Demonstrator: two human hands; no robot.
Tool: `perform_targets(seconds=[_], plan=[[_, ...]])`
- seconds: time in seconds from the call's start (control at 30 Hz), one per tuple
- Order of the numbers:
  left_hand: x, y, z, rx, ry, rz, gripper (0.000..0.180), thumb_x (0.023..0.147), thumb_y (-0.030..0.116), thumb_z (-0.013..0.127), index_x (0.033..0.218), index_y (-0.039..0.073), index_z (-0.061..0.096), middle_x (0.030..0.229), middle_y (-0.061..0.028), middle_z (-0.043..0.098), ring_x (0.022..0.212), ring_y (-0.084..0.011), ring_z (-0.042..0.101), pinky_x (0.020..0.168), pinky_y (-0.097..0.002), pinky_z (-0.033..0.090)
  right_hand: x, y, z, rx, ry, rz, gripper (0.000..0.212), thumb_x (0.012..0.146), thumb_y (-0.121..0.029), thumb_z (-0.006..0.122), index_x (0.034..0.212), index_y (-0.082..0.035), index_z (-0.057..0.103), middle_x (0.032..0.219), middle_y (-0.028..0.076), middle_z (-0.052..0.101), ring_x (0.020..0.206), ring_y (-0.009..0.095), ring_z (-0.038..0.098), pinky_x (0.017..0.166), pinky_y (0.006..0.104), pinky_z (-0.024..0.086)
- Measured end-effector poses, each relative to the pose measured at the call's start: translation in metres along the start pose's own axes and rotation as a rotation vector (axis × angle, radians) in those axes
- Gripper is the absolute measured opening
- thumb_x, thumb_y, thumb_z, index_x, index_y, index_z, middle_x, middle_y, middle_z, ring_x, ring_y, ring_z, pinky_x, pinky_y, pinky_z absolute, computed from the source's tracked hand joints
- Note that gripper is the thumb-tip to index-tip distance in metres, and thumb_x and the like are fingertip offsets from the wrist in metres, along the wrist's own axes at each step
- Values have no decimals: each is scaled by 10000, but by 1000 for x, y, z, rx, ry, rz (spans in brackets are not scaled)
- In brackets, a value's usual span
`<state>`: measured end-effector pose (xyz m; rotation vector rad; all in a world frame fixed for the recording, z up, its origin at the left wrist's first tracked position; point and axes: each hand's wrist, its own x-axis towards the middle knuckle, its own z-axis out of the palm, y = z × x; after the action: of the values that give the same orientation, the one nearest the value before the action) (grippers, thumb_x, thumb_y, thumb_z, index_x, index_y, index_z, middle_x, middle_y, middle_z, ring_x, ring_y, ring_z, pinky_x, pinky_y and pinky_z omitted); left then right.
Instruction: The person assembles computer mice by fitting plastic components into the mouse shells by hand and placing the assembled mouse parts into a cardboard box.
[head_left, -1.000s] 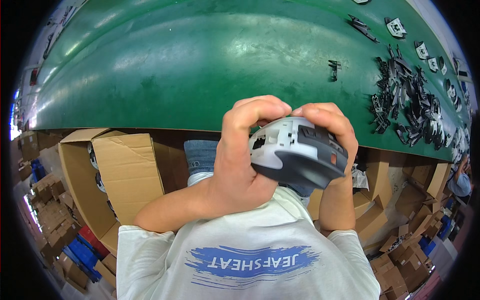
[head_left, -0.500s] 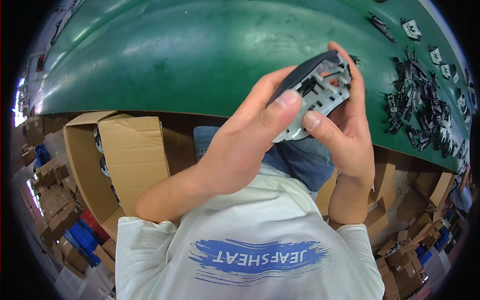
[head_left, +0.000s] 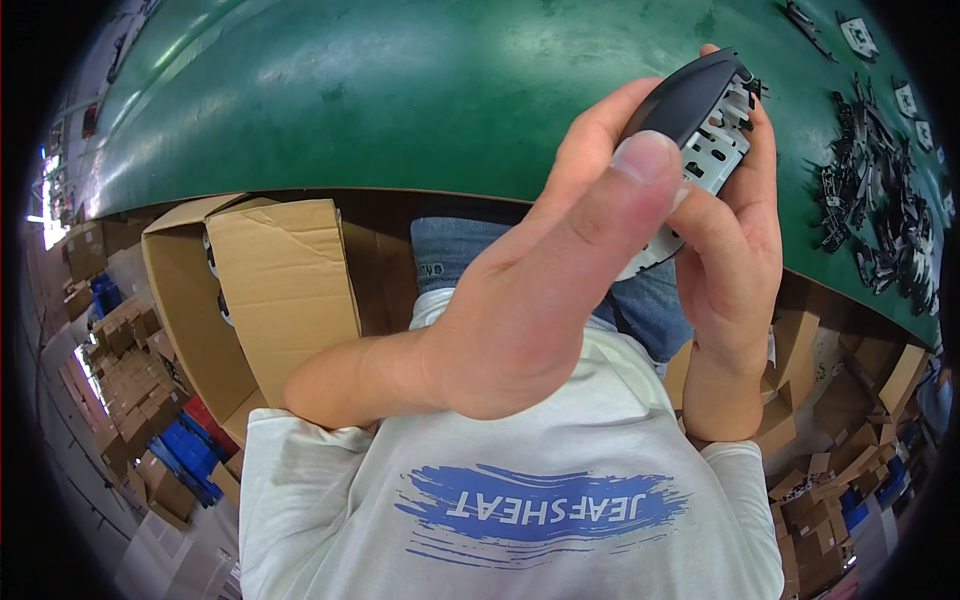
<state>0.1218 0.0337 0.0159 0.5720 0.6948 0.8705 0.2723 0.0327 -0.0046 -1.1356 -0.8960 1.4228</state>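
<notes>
Both hands hold one plastic housing [head_left: 712, 165] above the near edge of the green table. It has a smooth dark grey outer shell and a light grey inner side with slots, ribs and small black parts. My left hand [head_left: 575, 220] grips the shell side, its thumb lying over the edge and its fingers behind. My right hand [head_left: 735, 240] wraps the inner side, thumb bent against the face near the left thumb, fingers behind the far edge. Part of the housing's lower face is hidden by the thumbs.
A heap of black plastic parts [head_left: 875, 190] lies on the green table [head_left: 350, 110] at the right, with several light grey pieces [head_left: 858, 38] beyond it. An open cardboard box [head_left: 285, 285] holding parts stands at the left below the table edge. More cartons [head_left: 800, 375] stand at the lower right.
The housing has moved up and to the right and turned, so more of its dark shell edge faces me. The left thumb has shifted up along it; both hands still hold on.
</notes>
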Motion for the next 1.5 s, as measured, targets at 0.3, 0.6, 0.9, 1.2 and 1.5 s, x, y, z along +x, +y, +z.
perform_targets(seconds=[0.3,0.6,0.9,1.2,1.5], plan=[[2,-3,16,-116,58,-9,651,1200,442,354,1693,22,287,1605,-91,511,1485,-193,478,1256,-393,358,6,5,-13,59,-81,117,787,983,-68,615,1695,4,289,1590,98,505,1269,144,605,1063,290,500],[-18,2,4,-145,101,-45,674,1185,404,444,1727,98,186,1660,-99,437,1528,-232,446,1262,-467,373,5,7,-1,81,-91,67,820,966,-46,698,1695,-26,322,1445,94,595,1255,158,622,1053,301,512],[-108,47,-33,-136,-81,13,662,1151,272,556,1700,60,254,1495,-119,540,1302,-218,593,1075,-391,508,-40,-25,22,-111,-417,52,1053,885,-289,806,1732,-24,239,1653,220,450,1424,305,545,1201,421,424],[-298,141,-175,457,892,909,710,1071,182,649,1674,15,314,1604,-163,502,1415,-277,586,1167,-403,495,-30,-47,-38,-649,-307,-92,618,1074,-223,643,1642,-44,475,1563,163,560,1309,228,592,1180,391,417],[-436,33,-314,916,1500,389,812,941,216,812,1637,63,424,1652,-193,448,1561,-316,395,1301,-427,291,-36,-9,-66,-767,-283,-209,444,1121,-108,588,1557,-27,572,1386,110,662,1210,169,615,1092,322,461]])
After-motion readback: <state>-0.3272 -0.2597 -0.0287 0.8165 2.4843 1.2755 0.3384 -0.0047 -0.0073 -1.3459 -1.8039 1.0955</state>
